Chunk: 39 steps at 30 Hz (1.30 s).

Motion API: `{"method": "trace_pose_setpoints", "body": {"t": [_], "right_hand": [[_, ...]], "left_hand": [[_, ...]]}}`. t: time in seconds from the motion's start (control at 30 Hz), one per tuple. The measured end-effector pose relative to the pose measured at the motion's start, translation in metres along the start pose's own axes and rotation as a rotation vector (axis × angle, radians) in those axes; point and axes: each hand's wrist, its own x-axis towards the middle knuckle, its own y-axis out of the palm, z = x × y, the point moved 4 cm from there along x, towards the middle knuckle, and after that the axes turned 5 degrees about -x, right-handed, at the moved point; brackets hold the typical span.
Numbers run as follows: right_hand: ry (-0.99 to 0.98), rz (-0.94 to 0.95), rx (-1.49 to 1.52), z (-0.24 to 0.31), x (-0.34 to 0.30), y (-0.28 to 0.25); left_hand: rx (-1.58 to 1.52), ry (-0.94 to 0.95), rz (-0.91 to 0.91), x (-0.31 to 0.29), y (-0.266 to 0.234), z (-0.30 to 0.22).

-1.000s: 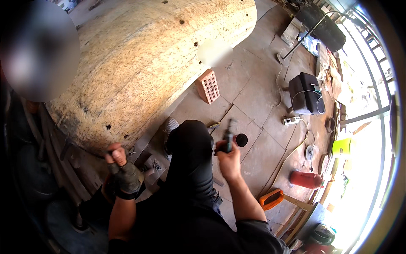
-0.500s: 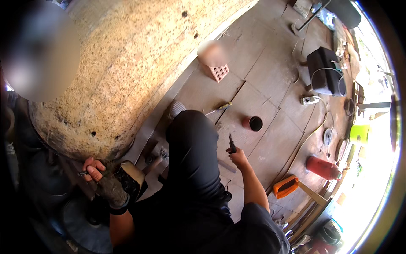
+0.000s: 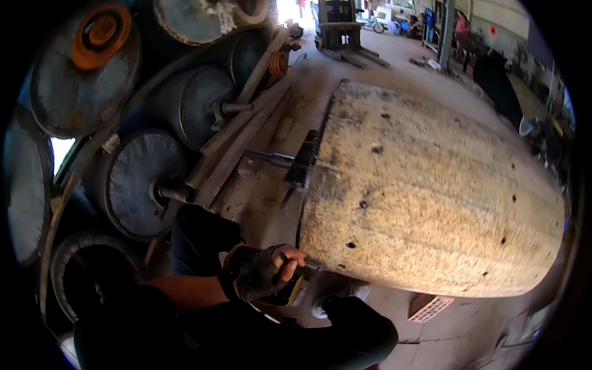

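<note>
Here, the left hand curls beside the drum.

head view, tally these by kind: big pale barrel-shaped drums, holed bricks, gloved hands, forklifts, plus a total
Big pale speckled barrel-shaped drum: 1
Reddish block-shaped brick with holes: 1
Dark-gloved left hand: 1
Dark upright forklift: 1
Total: 4

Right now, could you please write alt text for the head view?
The person's partly gloved left hand is at the near left corner of a large pale, pitted drum; dark drums are stacked on the left.
</note>
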Motion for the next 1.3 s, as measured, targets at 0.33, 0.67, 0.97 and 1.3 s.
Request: {"method": "trace_pose_setpoints", "body": {"t": [0.33, 0.67, 0.97, 1.3], "right_hand": [[0.321, -0.512, 0.258, 0.003, -0.026, -0.257], [-0.879, -0.475, 0.581, 0.364, -0.092, -0.452], [-0.84, -0.628, 0.364, 0.406, -0.094, -0.46], [-0.828, -0.587, 0.43, 0.396, -0.093, -0.452]], "left_hand": [[0.09, 0.276, -0.193, -0.011, -0.013, 0.031], [-0.044, 0.049, -0.051, 0.008, -0.002, 0.055], [-0.094, 0.054, -0.088, 0.013, -0.011, 0.052], [-0.108, 0.121, -0.134, 0.018, -0.02, 0.052]]}}
